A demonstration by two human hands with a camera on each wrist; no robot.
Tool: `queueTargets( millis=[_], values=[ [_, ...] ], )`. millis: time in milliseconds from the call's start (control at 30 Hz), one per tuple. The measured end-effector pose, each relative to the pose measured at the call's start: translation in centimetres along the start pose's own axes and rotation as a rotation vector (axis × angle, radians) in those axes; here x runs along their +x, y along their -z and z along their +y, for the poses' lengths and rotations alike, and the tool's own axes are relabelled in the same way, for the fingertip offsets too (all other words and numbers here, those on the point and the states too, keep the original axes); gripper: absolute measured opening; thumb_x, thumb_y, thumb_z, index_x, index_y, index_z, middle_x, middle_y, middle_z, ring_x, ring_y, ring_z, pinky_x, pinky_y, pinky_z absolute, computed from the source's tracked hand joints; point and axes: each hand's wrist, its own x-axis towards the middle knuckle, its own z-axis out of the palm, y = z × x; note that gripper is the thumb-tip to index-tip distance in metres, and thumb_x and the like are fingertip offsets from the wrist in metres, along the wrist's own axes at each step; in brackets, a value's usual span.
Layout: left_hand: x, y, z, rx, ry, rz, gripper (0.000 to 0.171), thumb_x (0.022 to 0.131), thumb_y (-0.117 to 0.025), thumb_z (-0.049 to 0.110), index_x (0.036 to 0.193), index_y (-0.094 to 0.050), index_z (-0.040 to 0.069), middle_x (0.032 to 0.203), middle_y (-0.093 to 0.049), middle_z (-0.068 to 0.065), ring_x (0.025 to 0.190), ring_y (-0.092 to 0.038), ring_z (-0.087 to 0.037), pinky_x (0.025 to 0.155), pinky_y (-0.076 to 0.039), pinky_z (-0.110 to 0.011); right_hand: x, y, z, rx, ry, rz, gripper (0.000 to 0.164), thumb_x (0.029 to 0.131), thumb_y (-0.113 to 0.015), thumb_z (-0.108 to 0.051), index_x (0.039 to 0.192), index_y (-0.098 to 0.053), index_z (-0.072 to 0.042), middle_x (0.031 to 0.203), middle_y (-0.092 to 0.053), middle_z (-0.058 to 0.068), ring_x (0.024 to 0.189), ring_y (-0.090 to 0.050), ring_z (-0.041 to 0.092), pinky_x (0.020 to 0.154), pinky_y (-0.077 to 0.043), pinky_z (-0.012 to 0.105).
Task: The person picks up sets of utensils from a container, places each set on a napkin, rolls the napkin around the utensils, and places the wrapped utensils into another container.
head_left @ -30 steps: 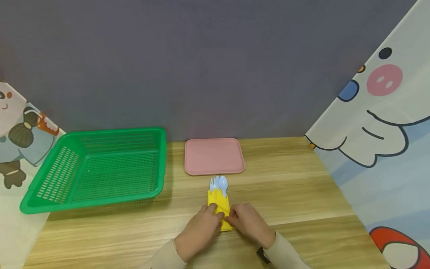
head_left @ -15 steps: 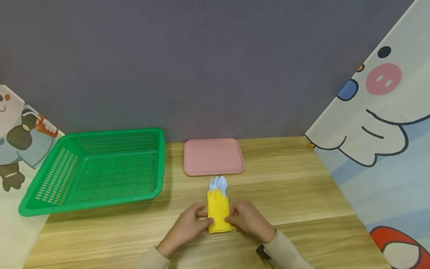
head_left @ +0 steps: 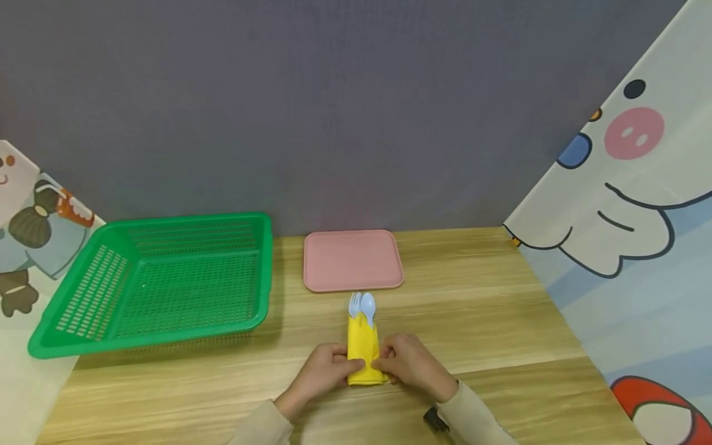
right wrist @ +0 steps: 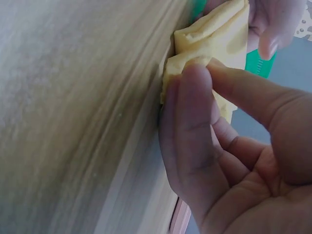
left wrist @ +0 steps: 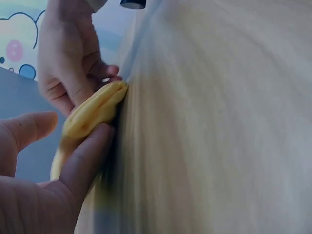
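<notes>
A yellow folded napkin (head_left: 363,346) lies on the table, wrapped around light blue cutlery. A fork (head_left: 355,304) and a spoon (head_left: 368,305) stick out of its far end, and their handles are hidden inside. My left hand (head_left: 322,372) is at the napkin's left edge. Its fingers (left wrist: 90,156) press under that side, while the thumb hovers over the cloth, apart from it in the left wrist view. On the other side my right hand (head_left: 411,364) pinches the napkin's lower right edge between thumb and index finger (right wrist: 195,92).
A pink tray (head_left: 353,262) lies just beyond the cutlery. To the left stands a large green plastic basket (head_left: 266,272). A grey partition (head_left: 356,111) rises behind the wooden table (head_left: 473,296), with cartoon-printed panels on both sides. A black strap piece (head_left: 435,420) shows by the right sleeve.
My left hand moved off the napkin's middle to its left edge, then inward to the right. The napkin looks narrower, and the knife beside the fork is now hidden. The right hand kept its pinch.
</notes>
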Motion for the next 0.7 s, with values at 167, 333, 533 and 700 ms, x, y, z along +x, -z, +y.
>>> queueTargets(
  millis=[167, 333, 533, 700],
  values=[
    [0.5, -0.8, -0.4, 0.038, -0.010, 0.017, 0.030, 0.079, -0.071, 0.021, 0.099, -0.066, -0.002, 0.074, -0.068, -0.008, 0.050, -0.049, -0.006, 0.044, -0.042, -0.018, 0.0, 0.0, 0.2, 0.035, 0.001, -0.010, 0.019, 0.081, -0.069, -0.021, 0.067, -0.058, -0.013, 0.053, -0.057, -0.003, 0.041, -0.053, 0.009, 0.036, -0.039, 0.020],
    [0.5, -1.1, -0.8, 0.046, -0.027, 0.056, 0.025, 0.078, -0.070, 0.014, 0.096, -0.066, -0.002, 0.073, -0.068, -0.007, 0.050, -0.050, -0.006, 0.043, -0.042, -0.018, -0.1, 0.1, 0.4, 0.041, -0.020, -0.006, 0.020, 0.080, -0.070, -0.024, 0.068, -0.058, -0.013, 0.055, -0.057, -0.004, 0.043, -0.054, 0.011, 0.038, -0.039, 0.021],
    [0.0, -1.5, -0.9, -0.040, -0.039, 0.077, 0.028, 0.080, -0.068, 0.010, 0.100, -0.062, -0.009, 0.081, -0.068, -0.011, 0.067, -0.062, -0.014, 0.052, -0.049, -0.023, -0.2, 0.1, 0.4, 0.066, -0.029, -0.009, 0.020, 0.081, -0.070, -0.027, 0.070, -0.059, -0.014, 0.055, -0.058, -0.003, 0.044, -0.055, 0.011, 0.039, -0.039, 0.021],
    [-0.7, -1.8, 0.2, -0.095, -0.034, 0.067, 0.029, 0.082, -0.065, 0.005, 0.103, -0.058, -0.013, 0.084, -0.067, -0.017, 0.072, -0.064, -0.019, 0.058, -0.052, -0.027, -0.4, 0.2, 0.6, 0.107, -0.023, -0.017, 0.020, 0.081, -0.070, -0.028, 0.072, -0.060, -0.013, 0.057, -0.059, -0.003, 0.046, -0.056, 0.012, 0.039, -0.041, 0.022]
  ],
)
